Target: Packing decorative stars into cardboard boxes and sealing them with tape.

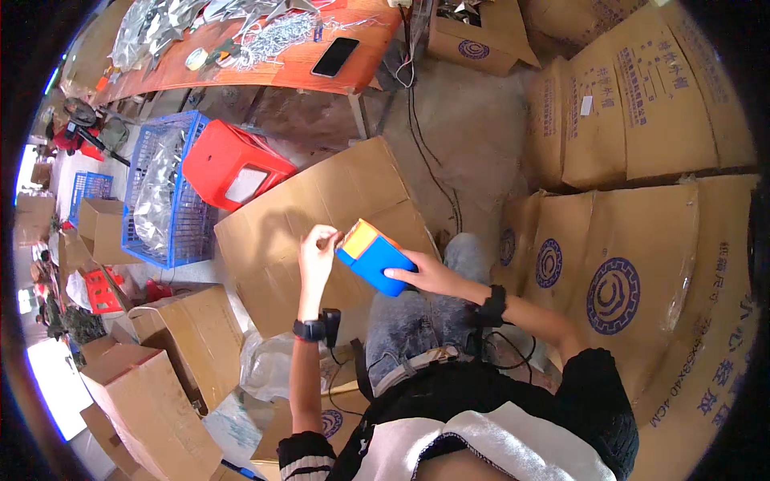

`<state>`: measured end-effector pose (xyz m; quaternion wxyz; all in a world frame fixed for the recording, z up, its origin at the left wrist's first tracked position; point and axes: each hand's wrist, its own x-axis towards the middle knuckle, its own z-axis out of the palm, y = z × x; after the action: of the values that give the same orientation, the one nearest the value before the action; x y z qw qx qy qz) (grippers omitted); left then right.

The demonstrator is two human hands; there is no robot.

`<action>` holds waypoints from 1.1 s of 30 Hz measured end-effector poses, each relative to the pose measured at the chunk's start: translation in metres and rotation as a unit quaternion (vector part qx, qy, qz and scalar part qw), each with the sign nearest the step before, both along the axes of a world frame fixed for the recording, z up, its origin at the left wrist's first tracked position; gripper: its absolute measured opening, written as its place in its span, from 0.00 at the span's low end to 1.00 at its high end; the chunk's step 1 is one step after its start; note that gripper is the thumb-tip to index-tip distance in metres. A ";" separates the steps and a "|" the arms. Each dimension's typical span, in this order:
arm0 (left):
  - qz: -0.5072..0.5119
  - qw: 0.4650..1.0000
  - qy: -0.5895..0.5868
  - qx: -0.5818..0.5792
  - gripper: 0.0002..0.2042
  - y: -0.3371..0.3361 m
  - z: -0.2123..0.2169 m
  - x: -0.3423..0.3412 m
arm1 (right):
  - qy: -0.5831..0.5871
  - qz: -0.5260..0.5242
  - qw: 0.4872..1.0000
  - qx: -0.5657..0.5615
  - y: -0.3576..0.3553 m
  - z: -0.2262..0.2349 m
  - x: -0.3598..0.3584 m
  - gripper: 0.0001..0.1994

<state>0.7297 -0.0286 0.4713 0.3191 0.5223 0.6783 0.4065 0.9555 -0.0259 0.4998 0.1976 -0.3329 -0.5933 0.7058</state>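
My right hand (427,275) grips a small blue box (375,260) with an orange and yellow end, holding it over my lap. At the box's upper left corner, my left hand (317,255) has its fingers pinched on the end flap. Both wrists wear black bands. Under the hands lies a flattened brown cardboard sheet (321,216) on the floor.
A red plastic stool (233,164) and a blue crate (164,192) of bagged metal parts stand to the left. Behind them, a wooden table (281,56) holds a phone and metal parts. Stacked brown cartons (642,208) fill the right; open cartons (152,385) sit lower left.
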 end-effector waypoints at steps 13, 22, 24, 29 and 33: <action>-0.069 0.993 0.025 -0.093 0.05 0.189 -0.123 -0.042 | -0.063 -0.073 0.993 -0.070 0.146 -0.125 -0.046 0.20; -0.112 0.950 0.165 -0.239 0.06 0.242 -0.241 -0.066 | -0.082 -0.176 0.967 -0.167 0.164 -0.201 -0.092 0.18; -0.118 0.961 0.081 -0.237 0.06 0.248 -0.264 -0.067 | -0.107 -0.186 0.962 -0.170 0.164 -0.204 -0.092 0.18; -0.111 0.963 0.057 -0.238 0.07 0.248 -0.298 -0.062 | -0.133 -0.224 0.945 -0.200 0.143 -0.210 -0.088 0.17; -0.076 0.974 0.087 -0.198 0.07 0.252 -0.305 -0.058 | -0.174 -0.248 0.913 -0.273 0.135 -0.207 -0.088 0.16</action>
<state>0.6721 0.2232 0.1658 0.3858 0.5318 0.7290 0.1923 0.8676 0.1088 0.2925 0.1612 -0.6276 -0.3006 0.6999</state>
